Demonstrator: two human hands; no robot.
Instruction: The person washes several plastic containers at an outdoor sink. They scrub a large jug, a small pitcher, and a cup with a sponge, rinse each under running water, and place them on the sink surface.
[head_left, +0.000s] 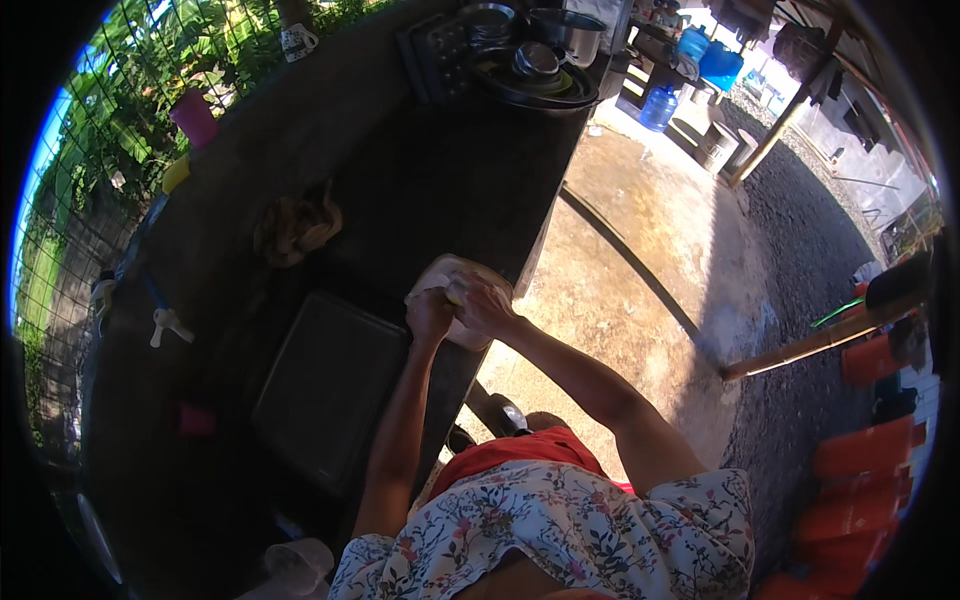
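Over a pale, rounded shallow container [440, 268] at the right edge of the dark counter, my two hands meet. My left hand [430, 313] is closed, its fingers curled in toward the other hand. Beside it, my right hand [484, 303] is bent over and closed as well. A small pale yellowish bit shows between them, too small and shaded to name. Left of the hands lies a dark rectangular tray [328, 390]. Beyond that sits a yellowish-brown bunch that looks like bananas [298, 228].
Pots and pans [570, 38] stand at the counter's far end beside a dark molded tray [437, 60]. Pink cups [195, 118] and a wire fence border the left. Right of the counter, a bamboo pole [780, 355] spans near orange buckets [860, 510]. Blue water jugs [658, 108] stand far right.
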